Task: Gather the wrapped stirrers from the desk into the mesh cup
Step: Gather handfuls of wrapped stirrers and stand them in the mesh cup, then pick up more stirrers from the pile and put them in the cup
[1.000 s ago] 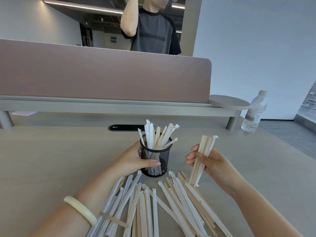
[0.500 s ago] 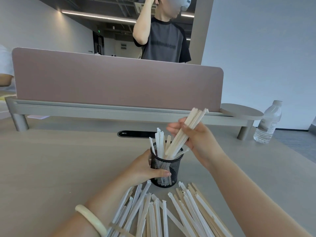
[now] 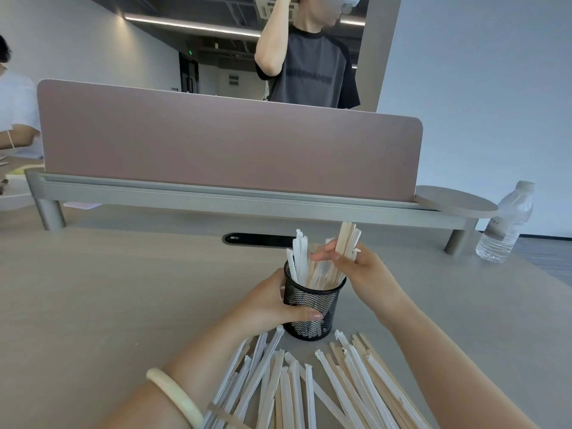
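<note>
Bundle [image 3: 346, 243] now lowered into mesh cup [image 3: 311, 308] by clasping right hand [image 3: 359, 267]; left hand [image 3: 272, 308] grips cup; many stirrers [image 3: 309, 388] remain at desk's near edge.

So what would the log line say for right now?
left hand: steadies mesh cup | right hand: lowering stirrer bundle into cup | loose stirrers: on desk

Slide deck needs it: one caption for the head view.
Left hand steadies the mesh cup while right hand lowers stirrers in.
</note>
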{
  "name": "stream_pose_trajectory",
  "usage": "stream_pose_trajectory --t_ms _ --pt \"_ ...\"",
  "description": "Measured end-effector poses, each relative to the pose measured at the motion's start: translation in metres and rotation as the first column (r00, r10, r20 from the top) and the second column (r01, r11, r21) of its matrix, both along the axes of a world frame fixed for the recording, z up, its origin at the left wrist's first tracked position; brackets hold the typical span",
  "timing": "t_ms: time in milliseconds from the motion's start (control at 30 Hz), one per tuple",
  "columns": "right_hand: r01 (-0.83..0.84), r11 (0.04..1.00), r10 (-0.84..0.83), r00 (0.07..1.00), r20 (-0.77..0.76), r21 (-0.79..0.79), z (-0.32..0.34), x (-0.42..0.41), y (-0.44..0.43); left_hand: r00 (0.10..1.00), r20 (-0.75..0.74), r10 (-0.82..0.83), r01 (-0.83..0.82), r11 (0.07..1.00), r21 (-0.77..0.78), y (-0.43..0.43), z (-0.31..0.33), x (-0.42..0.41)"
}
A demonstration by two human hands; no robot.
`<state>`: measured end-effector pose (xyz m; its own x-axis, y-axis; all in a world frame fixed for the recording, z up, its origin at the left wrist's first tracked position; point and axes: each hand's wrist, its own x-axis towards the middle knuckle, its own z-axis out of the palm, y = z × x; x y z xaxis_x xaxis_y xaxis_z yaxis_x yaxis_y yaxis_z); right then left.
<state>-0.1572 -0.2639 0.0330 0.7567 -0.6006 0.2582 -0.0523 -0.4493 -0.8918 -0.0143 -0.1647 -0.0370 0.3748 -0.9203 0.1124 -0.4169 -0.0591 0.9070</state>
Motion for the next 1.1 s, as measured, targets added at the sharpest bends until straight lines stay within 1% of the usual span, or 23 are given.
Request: stream_pose_trajectory --t_ms 33,100,167,233,267,300,333,367,400,433,500,533,633,667,767,867,900,933,967,1000,1067,1100 --pt "0.004 1.000 -0.004 1.000 -0.007 -0.002 -0.003 0.001 -0.002 1.000 0.006 0.003 -0.003 1.000 0.002 0.000 -0.001 0.000" --pt "0.083 0.997 -0.083 0.997 0.007 0.005 -0.009 0.001 -0.006 1.000 0.016 0.011 -0.012 1.000 0.013 0.000 -0.001 0.000" --pt "0.201 0.980 -0.199 0.975 0.097 -0.010 -0.008 0.002 -0.009 1.000 0.016 0.019 -0.019 1.000 0.021 0.000 -0.001 0.000" --pt "0.253 0.960 -0.229 0.957 0.177 -0.124 -0.004 0.001 -0.011 0.999 0.026 0.022 -0.023 0.999 0.031 0.000 -0.001 0.001" --pt "0.244 0.944 -0.207 0.962 0.176 -0.223 -0.002 0.001 -0.011 0.999 0.028 0.021 -0.022 0.999 0.034 0.000 0.000 0.001" --pt "0.212 0.919 -0.175 0.975 0.138 -0.333 -0.001 0.001 -0.013 0.999 0.030 0.021 -0.022 0.999 0.036 0.000 0.000 0.000" --pt "0.155 0.896 -0.140 0.988 0.066 -0.416 -0.001 0.000 -0.013 0.999 0.031 0.023 -0.024 0.999 0.035 0.000 0.000 0.000" --pt "0.088 0.891 -0.107 0.994 -0.016 -0.444 -0.001 0.000 -0.013 0.999 0.032 0.024 -0.025 0.999 0.031 0.000 0.001 -0.001" --pt "0.042 0.908 -0.081 0.994 -0.076 -0.417 -0.002 -0.002 -0.013 0.999 0.035 0.025 -0.026 0.999 0.027 0.000 0.001 -0.001" --pt "0.022 0.931 -0.059 0.994 -0.090 -0.364 -0.003 -0.003 -0.012 0.999 0.037 0.022 -0.023 0.999 0.022 0.001 0.001 -0.002" --pt "0.051 0.955 -0.062 0.998 -0.029 -0.293 -0.003 -0.006 -0.009 0.999 0.038 0.016 -0.017 1.000 0.021 0.001 0.001 -0.001" --pt "0.064 0.955 -0.070 0.997 -0.011 -0.289 -0.004 -0.008 -0.008 0.999 0.035 0.014 -0.014 1.000 0.023 0.001 0.001 -0.001" --pt "0.030 0.960 -0.051 0.996 -0.067 -0.277 -0.006 -0.010 -0.007 0.999 0.027 0.021 -0.022 0.999 0.036 0.002 0.002 -0.001" --pt "0.023 0.965 -0.039 0.998 -0.058 -0.261 -0.007 -0.011 -0.007 1.000 0.021 0.023 -0.024 0.999 0.045 0.002 0.001 -0.001" --pt "0.041 0.976 -0.033 0.999 0.040 -0.214 -0.002 -0.017 -0.004 1.000 0.008 0.013 -0.014 0.999 0.036 0.001 0.002 -0.001" --pt "0.120 0.984 -0.108 0.990 0.090 -0.134 -0.004 -0.029 -0.003 1.000 0.014 0.015 -0.016 0.998 0.055 0.003 0.007 -0.006" --pt "0.146 0.980 -0.139 0.988 0.062 -0.132 -0.008 -0.037 -0.003 1.000 0.022 -0.008 0.006 0.997 0.075 0.006 0.009 -0.006" --pt "0.160 0.976 -0.162 0.987 0.001 -0.146 -0.012 -0.045 -0.004 0.998 0.037 -0.041 0.036 0.994 0.108 0.010 0.013 -0.006" --pt "0.158 0.973 -0.175 0.980 -0.095 -0.170 -0.016 -0.055 -0.006 0.997 0.058 -0.056 0.046 0.987 0.152 0.016 0.017 -0.005" --pt "0.139 0.972 -0.179 0.961 -0.212 -0.190 -0.021 -0.066 -0.007 0.995 0.089 -0.038 0.020 0.980 0.200 0.023 0.022 -0.002" --pt "0.102 0.975 -0.180 0.886 -0.428 -0.199 -0.027 -0.087 -0.007 0.977 0.203 0.067 -0.127 0.946 0.299 0.045 0.034 0.005" --pt "0.092 0.974 -0.188 0.836 -0.515 -0.207 -0.029 -0.095 -0.006 0.945 0.308 0.111 -0.222 0.909 0.353 0.058 0.041 0.009"
